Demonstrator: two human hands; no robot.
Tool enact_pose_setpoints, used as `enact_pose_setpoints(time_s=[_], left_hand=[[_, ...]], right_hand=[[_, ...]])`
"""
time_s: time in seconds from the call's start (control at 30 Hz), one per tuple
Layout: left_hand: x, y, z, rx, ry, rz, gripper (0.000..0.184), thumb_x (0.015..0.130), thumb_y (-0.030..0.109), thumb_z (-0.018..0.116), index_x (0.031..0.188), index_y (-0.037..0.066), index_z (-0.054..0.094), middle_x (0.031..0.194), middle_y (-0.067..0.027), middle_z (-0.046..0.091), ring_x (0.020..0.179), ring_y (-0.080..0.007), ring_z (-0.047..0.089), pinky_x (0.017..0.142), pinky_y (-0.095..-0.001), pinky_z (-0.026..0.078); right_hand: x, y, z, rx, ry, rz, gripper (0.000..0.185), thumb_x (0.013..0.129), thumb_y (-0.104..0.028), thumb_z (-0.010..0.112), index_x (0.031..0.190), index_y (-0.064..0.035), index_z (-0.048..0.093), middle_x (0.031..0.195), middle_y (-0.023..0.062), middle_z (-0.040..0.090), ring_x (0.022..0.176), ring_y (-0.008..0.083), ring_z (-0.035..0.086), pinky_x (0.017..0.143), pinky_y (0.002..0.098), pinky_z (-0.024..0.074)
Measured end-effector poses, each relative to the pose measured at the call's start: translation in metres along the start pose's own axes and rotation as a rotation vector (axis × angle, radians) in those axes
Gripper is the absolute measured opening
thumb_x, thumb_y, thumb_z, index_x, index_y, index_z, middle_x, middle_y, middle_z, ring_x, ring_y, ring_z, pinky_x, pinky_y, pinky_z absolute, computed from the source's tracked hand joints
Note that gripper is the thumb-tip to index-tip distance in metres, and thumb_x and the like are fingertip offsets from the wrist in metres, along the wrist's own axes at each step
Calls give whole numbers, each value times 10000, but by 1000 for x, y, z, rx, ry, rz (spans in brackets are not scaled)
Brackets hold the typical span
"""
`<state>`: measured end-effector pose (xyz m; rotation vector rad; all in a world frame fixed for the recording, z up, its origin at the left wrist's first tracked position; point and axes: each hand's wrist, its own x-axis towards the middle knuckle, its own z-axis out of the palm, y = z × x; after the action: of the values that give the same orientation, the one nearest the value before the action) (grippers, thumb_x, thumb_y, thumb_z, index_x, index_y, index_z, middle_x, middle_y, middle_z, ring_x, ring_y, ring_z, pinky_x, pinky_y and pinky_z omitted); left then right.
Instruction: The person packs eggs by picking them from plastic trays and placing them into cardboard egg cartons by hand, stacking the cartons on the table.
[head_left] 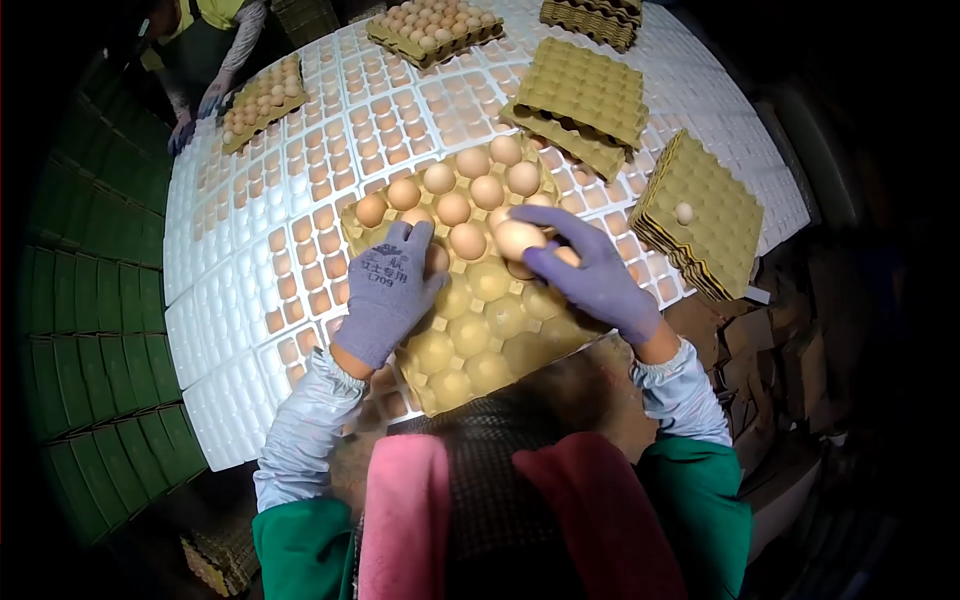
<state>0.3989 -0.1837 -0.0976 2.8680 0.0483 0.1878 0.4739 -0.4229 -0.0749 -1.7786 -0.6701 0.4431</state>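
A yellowish pulp egg tray [470,345] lies in front of me, tilted toward my body. Several brown eggs [453,208] sit in its far half, while the near cups show bare. My right hand [598,272], in a purple-grey glove, pinches a pale egg [518,238] between thumb and fingers above the tray. At the tray's left side is my left hand [388,290], gloved alike, with its fingers and thumb curled round an egg [437,259] that is partly hidden.
White plastic trays with eggs in their cups [320,250] cover the table. Stacked pulp trays [700,215] stand on the right, one with a small egg [684,213] on top. Fuller egg trays [435,28] lie farther back. Another person's gloved hand [213,95] is at the far left.
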Motion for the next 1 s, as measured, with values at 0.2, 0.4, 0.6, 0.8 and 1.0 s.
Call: enact_pose_setpoints(time_s=[0.2, 0.4, 0.6, 0.8, 1.0], left_hand=[[-16, -49, -3, -1444, 263, -438, 523, 876, 201, 736, 1337, 42, 546, 1132, -94, 647, 893, -150, 656, 751, -275, 561], [36, -9, -6, 64, -138, -205, 491, 750, 439, 782, 1077, 91, 668, 1265, -182, 462, 980, -334, 622, 819, -477, 509], [17, -50, -10, -338, -14, -176, 476, 774, 419, 769, 1120, 108, 666, 1272, -171, 464, 1044, -344, 603, 858, -482, 499], [-88, -222, 4, -554, 410, -644, 544, 792, 413, 759, 1264, 162, 658, 1284, -138, 504, 1096, -311, 626, 905, -388, 527], [-138, -392, 52, -93, -13, -865, 476, 808, 347, 717, 1247, 176, 651, 1348, -146, 465, 1008, -321, 667, 891, -426, 525]], right_hand=[[2, -11, -16, -931, -101, -74, 441, 733, -202, 808, 1147, -181, 659, 1352, 132, 503, 988, 316, 637, 782, 421, 539], [18, -6, 7, -1201, -169, -118, 383, 691, -208, 820, 1025, -143, 641, 1296, 144, 515, 993, 332, 613, 773, 425, 531], [14, -9, -12, -452, 7, 5, 412, 762, -142, 795, 1143, -60, 665, 1208, 85, 579, 1022, 240, 617, 899, 356, 495], [59, -68, 76, 148, -98, 437, 413, 847, -104, 725, 1237, -34, 611, 1086, 30, 648, 957, 118, 620, 788, 252, 511], [171, -68, 300, -550, -440, -111, 511, 758, -380, 804, 1191, -138, 680, 1161, 135, 617, 1055, 310, 622, 900, 411, 511]])
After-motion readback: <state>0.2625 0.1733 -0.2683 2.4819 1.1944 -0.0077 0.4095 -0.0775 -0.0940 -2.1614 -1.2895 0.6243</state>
